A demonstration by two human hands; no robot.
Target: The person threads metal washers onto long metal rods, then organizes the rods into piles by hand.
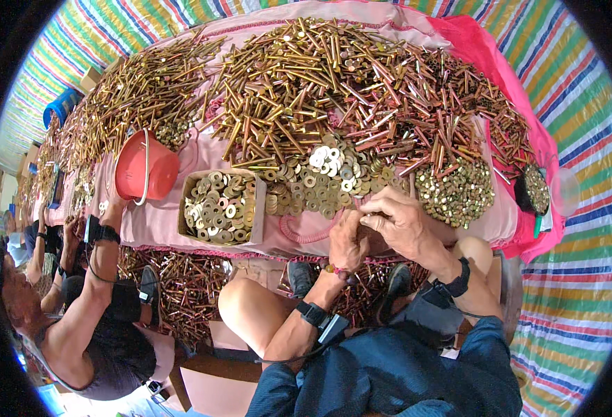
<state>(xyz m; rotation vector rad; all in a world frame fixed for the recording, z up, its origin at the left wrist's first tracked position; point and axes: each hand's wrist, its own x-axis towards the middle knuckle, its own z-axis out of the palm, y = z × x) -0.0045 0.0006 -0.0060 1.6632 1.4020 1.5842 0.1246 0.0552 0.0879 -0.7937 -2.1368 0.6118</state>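
Beside loose washers [320, 194], the left hand [348, 240] and right hand [403, 221] curl their fingers, any held piece unclear. A light pinch should serve best.

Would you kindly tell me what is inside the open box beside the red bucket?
Round metal washers lie heaped inside the box. Its bottom, and anything beneath the top washers, is covered and cannot be seen.

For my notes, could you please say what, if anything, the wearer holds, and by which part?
It cannot be told: the bare left hand and right hand meet near round, brass-coloured metal washers, but the grip's contents are unclear.
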